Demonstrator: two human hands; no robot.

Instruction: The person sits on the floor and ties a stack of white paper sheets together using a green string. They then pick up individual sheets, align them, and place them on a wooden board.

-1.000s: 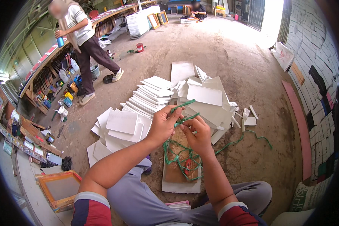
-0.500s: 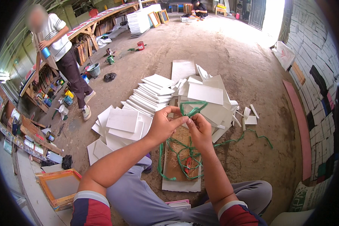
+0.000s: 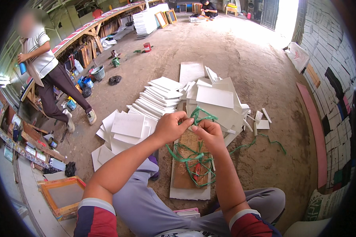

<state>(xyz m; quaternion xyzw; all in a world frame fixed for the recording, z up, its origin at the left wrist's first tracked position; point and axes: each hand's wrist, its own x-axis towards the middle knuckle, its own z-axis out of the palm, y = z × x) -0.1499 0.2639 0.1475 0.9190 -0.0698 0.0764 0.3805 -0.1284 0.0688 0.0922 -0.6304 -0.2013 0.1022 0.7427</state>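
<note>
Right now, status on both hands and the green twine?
Left hand and right hand close together, pinching green twine. More twine looped over brown board. Red object among loops. White panels piled beyond.

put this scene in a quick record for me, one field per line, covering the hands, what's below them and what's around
left hand: pinching green twine
right hand: pinching twine, close beside the left
below hands: brown board, twine tangled over it, small red object amid the strands
under board: white panel
ahead: loose piles of white sheets
left background: standing person holding blue bottle
</note>
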